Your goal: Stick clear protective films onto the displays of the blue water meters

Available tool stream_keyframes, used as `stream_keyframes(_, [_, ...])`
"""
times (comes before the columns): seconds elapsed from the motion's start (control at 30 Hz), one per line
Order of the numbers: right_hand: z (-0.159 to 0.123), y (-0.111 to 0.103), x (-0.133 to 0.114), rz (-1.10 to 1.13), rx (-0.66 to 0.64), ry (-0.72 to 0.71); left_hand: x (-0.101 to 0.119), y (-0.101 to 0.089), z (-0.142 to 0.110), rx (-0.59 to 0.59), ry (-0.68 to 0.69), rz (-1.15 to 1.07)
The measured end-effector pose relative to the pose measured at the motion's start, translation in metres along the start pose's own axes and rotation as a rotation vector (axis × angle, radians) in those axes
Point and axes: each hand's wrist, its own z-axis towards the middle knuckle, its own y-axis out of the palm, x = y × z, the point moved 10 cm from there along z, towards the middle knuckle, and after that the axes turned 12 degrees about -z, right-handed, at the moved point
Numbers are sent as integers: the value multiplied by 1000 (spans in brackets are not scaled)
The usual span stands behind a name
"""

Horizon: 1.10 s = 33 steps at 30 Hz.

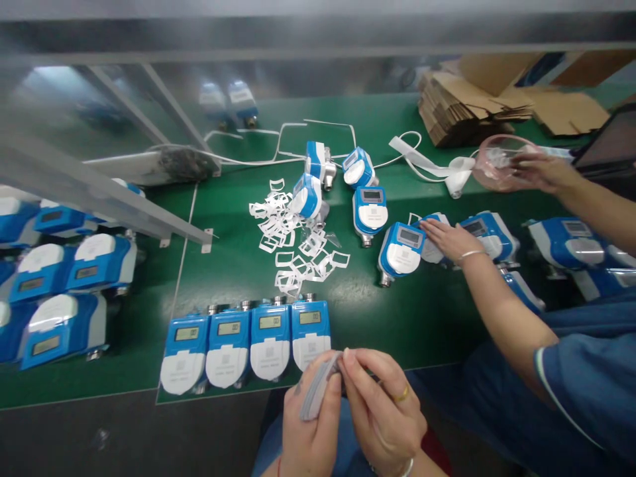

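My left hand [312, 430] is closed around a small stack of thin grey sheets [318, 391], held over the table's front edge. The fingertips of my right hand [385, 404] pinch the upper end of that stack; whether a single sheet is separated there I cannot make out. Just beyond my hands stands a row of several blue-and-white meters [269, 338] with small displays. The rightmost meter [311, 331] is nearest, its lower part partly covered by my left hand. Loose white rectangular frames [293, 245] lie scattered farther back.
At the right, a co-worker's hand [447, 238] rests by more meters [401, 250]; the other hand [544, 169] reaches into a pink bowl [497, 182]. Flattened cardboard [462, 106] is stacked behind. A metal strut [149, 215] slants across the left, near grouped meters [64, 324].
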Motion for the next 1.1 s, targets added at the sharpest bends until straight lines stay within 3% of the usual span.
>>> stream_keyframes(0.6, [6,-1,-19,8,26,-95,24,-9,-1,7,151,106])
stream_keyframes(0.87, [15,-1,-10,56,15,123,39,-13,-2,-60,260,205])
stream_keyframes(1.1, [14,-9,-27,57,72,-62,52,-8,-13,-61,472,407])
